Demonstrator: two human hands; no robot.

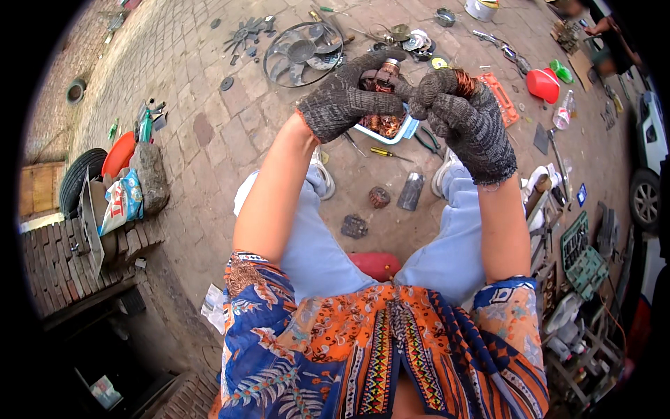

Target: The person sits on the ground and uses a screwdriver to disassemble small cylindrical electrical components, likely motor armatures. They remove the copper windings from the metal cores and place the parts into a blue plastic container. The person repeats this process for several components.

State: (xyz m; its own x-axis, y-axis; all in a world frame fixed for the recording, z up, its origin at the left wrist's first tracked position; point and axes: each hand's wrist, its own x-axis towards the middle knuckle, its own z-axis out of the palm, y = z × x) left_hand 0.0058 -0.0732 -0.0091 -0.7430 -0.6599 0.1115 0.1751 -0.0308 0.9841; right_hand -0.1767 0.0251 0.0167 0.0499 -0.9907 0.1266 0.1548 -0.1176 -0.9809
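Observation:
Both hands wear dark grey knit gloves and are raised close together in front of me. My left hand (338, 101) wraps round a rusty metal motor part (388, 72) with copper-coloured windings. Fingers closed, my right hand (471, 122) meets it from the right. A bundle of copper wire (465, 82) shows at the back of the right glove, in its grip. Below the hands sits a light blue tray (409, 128) with copper scraps (381, 126) in it. The gloves partly hide the motor part and the tray.
Pliers (427, 142) and a yellow-handled screwdriver (391, 153) lie near the tray. A dark cylinder (411, 191) and a round wound core (379, 197) rest between my feet. Beyond are a fan (301, 51), an orange tool tray (500, 98) and a red bowl (543, 84).

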